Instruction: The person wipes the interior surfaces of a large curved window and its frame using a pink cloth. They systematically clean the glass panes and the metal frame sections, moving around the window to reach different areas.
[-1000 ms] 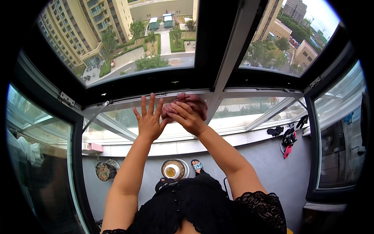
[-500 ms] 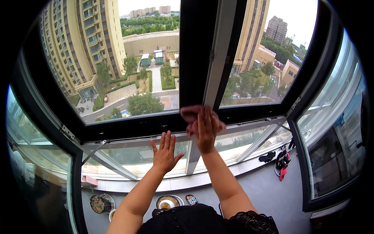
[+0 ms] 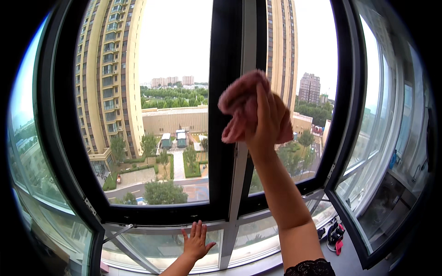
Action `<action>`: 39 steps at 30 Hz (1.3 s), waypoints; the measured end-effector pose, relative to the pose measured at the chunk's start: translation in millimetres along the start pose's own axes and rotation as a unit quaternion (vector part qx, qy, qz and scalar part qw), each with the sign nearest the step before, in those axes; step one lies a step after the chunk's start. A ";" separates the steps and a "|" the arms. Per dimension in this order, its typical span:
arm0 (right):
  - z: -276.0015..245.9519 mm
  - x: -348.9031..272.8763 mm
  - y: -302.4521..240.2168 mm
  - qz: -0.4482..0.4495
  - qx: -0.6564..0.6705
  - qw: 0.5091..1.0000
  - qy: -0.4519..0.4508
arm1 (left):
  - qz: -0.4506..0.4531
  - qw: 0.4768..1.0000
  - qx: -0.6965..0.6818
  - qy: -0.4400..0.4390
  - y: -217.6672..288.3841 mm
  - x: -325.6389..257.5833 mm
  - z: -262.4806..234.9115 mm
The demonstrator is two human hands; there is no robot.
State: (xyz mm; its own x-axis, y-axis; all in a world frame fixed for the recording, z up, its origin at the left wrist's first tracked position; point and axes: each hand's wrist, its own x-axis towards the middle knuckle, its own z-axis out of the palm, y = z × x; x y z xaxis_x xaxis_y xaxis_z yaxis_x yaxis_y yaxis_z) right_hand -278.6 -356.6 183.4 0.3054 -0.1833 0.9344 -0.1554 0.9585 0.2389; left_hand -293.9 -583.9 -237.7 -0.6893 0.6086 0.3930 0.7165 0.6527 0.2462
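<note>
A fuzzy pink cleaning cloth (image 3: 246,99) is bunched under my right hand (image 3: 267,112), whose fingers press round it. This hand is raised in front of the grey upright bar (image 3: 248,41) between the two dark window frames; motion blurs the cloth slightly, and whether it touches the bar I cannot tell. Lower down, my left hand (image 3: 197,244) lies with fingers spread at the pale lower rail (image 3: 170,230), just below the dark bottom edge of the left window frame (image 3: 156,215). That hand holds nothing.
On the right an open window sash (image 3: 350,202) swings inward, and another open sash (image 3: 80,211) stands at left. A metal stay (image 3: 120,232) links the left sash to the frame. Shoes (image 3: 335,234) lie on the floor at lower right. Tall buildings (image 3: 113,83) show outside.
My right hand has carried the pink cloth up from the bottom of the upright bar to about mid-height. The view has tilted upward. My left hand stays at the lower rail.
</note>
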 end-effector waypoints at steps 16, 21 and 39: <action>138.4 315.2 123.2 -0.001 -0.129 0.991 -0.038 | -0.041 0.998 0.005 -0.040 28.2 7.4 -3.6; 177.4 396.4 142.8 0.012 -0.178 0.984 0.014 | 0.071 0.986 0.087 0.123 55.5 51.9 -23.3; 121.2 318.8 140.9 -0.115 -0.001 0.991 -0.068 | 0.198 0.828 0.202 0.484 233.6 389.6 -458.5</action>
State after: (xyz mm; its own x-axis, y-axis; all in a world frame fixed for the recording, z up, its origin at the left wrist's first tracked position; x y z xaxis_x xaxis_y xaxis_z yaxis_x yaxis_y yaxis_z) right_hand -317.0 -306.5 547.0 0.2035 -0.4249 0.8821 -0.0945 0.8882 0.4496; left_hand -346.2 -401.3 379.2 0.1387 0.2916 0.9464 0.6369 0.7055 -0.3107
